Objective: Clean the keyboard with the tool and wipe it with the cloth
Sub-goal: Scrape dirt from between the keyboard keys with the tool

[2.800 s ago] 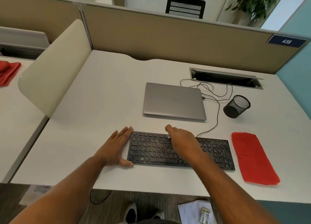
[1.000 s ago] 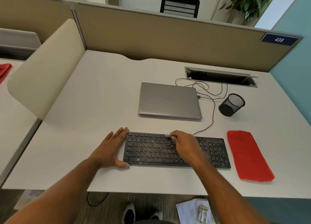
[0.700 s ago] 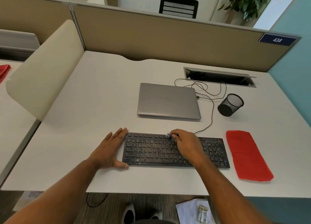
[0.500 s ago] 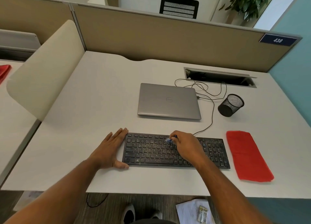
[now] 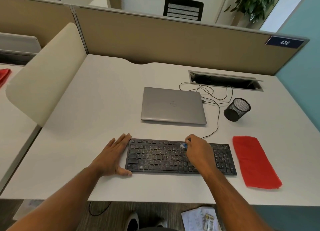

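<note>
On the far left a curved cream divider (image 5: 41, 71) rose from the left edge of the white bench (image 5: 103, 95). Near the front edge, the left hand (image 5: 112, 156) lay flat on the bench with its fingers straight and together, its grip holding nothing, pressed against the left end of the black keyboard (image 5: 155, 158). The keyboard lay along the near side of the bench, its keys speckled with pale crumbs. The right hand (image 5: 199, 152) rested over the middle of the keyboard, its grip curled around a small tool (image 5: 183, 145) whose pale blue-white tip touched the upper key rows. Farther back, a closed grey laptop (image 5: 173, 106) sat behind the keyboard, with thin black cables (image 5: 216, 109) looping to its right. A black mesh cup (image 5: 237, 109) stood right of the laptop. Just beside the keyboard's right end, not touching it, a red cloth (image 5: 254, 163) lay flat on the bench.
</note>
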The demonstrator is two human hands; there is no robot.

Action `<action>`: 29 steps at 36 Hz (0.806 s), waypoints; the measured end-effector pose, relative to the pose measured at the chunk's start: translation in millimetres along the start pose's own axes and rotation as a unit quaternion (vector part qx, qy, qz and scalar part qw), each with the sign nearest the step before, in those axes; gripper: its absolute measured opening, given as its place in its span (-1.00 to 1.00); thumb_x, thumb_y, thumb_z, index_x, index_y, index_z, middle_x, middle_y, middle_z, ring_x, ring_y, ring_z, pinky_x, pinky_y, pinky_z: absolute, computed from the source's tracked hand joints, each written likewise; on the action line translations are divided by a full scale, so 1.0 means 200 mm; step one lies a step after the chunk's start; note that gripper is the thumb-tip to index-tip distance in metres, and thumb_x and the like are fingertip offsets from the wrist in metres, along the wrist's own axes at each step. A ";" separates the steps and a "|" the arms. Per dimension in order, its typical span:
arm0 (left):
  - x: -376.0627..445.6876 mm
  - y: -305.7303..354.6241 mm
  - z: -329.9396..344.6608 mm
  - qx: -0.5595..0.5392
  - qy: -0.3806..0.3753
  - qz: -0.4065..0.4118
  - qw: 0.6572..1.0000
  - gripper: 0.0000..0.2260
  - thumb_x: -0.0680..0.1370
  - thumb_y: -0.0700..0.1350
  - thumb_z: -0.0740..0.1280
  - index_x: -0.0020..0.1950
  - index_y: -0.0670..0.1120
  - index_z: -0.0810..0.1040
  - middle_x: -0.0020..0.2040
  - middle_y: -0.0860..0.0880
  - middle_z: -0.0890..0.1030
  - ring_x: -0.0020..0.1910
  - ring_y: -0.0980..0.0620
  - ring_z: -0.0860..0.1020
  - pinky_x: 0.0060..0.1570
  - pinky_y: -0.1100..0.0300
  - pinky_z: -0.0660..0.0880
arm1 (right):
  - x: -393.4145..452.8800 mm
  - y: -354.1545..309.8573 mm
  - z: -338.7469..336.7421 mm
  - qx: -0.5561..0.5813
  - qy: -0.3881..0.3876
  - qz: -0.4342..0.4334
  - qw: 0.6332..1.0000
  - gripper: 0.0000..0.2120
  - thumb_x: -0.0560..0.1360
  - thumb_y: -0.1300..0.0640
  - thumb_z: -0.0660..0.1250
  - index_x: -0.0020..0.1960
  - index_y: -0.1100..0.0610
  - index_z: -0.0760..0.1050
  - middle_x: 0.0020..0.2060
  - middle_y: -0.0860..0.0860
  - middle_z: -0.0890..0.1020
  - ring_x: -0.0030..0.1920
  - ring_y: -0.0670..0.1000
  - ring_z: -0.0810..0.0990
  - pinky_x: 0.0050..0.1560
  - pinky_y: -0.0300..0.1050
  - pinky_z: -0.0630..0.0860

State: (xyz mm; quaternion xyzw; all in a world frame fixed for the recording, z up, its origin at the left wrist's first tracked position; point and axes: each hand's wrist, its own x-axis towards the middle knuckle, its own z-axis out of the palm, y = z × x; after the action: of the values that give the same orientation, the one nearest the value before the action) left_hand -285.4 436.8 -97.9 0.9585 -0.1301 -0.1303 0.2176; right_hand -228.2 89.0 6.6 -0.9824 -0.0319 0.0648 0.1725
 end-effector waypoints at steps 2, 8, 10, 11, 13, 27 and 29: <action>0.00 0.00 0.00 0.001 0.001 0.000 1.000 0.30 0.27 0.65 0.33 0.65 0.08 -0.39 0.69 0.10 -0.24 0.63 0.19 -0.32 0.64 0.02 -0.25 | -0.01 -0.02 0.00 0.042 0.012 -0.006 0.999 -0.81 0.71 0.07 0.16 0.04 0.04 0.54 -0.15 -0.08 0.61 -0.19 -0.10 0.53 -0.13 -0.13 0.50; 0.00 0.00 0.00 0.002 -0.004 -0.002 1.000 0.30 0.27 0.66 0.31 0.64 0.08 -0.39 0.69 0.09 -0.24 0.63 0.18 -0.32 0.64 -0.01 -0.23 | -0.03 -0.05 0.05 0.046 -0.017 -0.034 0.998 -0.83 0.70 0.10 0.19 0.09 0.02 0.56 -0.13 -0.12 0.61 -0.18 -0.11 0.54 -0.13 -0.13 0.52; 0.00 0.00 0.00 0.000 -0.004 -0.001 1.000 0.30 0.28 0.66 0.32 0.65 0.07 -0.39 0.69 0.10 -0.24 0.63 0.18 -0.32 0.65 -0.02 -0.22 | -0.03 -0.02 0.05 0.020 0.000 -0.007 1.000 -0.88 0.68 0.15 0.22 0.06 0.03 0.53 -0.16 -0.11 0.59 -0.21 -0.09 0.54 -0.15 -0.11 0.55; 0.00 0.00 0.00 0.000 -0.003 0.000 1.000 0.30 0.28 0.65 0.32 0.65 0.07 -0.39 0.69 0.10 -0.23 0.63 0.19 -0.32 0.65 -0.02 -0.22 | -0.02 0.00 0.05 0.009 0.011 0.004 1.000 -0.91 0.67 0.15 0.24 0.04 0.03 0.51 -0.18 -0.11 0.58 -0.22 -0.09 0.55 -0.16 -0.10 0.56; 0.00 0.00 -0.01 0.001 -0.001 0.001 1.000 0.30 0.28 0.65 0.33 0.65 0.06 -0.38 0.69 0.10 -0.22 0.63 0.19 -0.31 0.64 -0.01 -0.23 | -0.01 0.02 0.04 0.001 0.033 0.016 0.999 -0.92 0.67 0.12 0.25 0.00 0.02 0.49 -0.21 -0.10 0.57 -0.22 -0.08 0.55 -0.16 -0.09 0.57; 0.00 0.01 -0.01 0.000 0.002 0.005 1.000 0.31 0.27 0.65 0.33 0.66 0.04 -0.36 0.69 0.10 -0.22 0.63 0.19 -0.31 0.64 0.03 -0.26 | 0.01 0.01 0.03 0.028 -0.052 -0.042 0.997 -0.80 0.70 0.03 0.17 0.10 -0.06 0.58 -0.09 -0.11 0.64 -0.12 -0.09 0.58 -0.07 -0.09 0.54; 0.00 0.00 -0.01 0.000 0.004 0.005 1.000 0.31 0.27 0.65 0.33 0.66 0.04 -0.35 0.69 0.10 -0.22 0.63 0.19 -0.31 0.63 0.03 -0.26 | 0.01 0.02 0.01 0.022 -0.054 -0.042 0.997 -0.79 0.71 0.03 0.16 0.10 -0.03 0.58 -0.14 -0.12 0.61 -0.18 -0.13 0.53 -0.14 -0.13 0.50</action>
State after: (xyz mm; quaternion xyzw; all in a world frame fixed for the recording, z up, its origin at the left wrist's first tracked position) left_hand -285.6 436.8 -96.5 0.9584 -0.1341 -0.1256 0.2185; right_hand -226.9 86.7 4.3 -0.9712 -0.0812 0.1111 0.1945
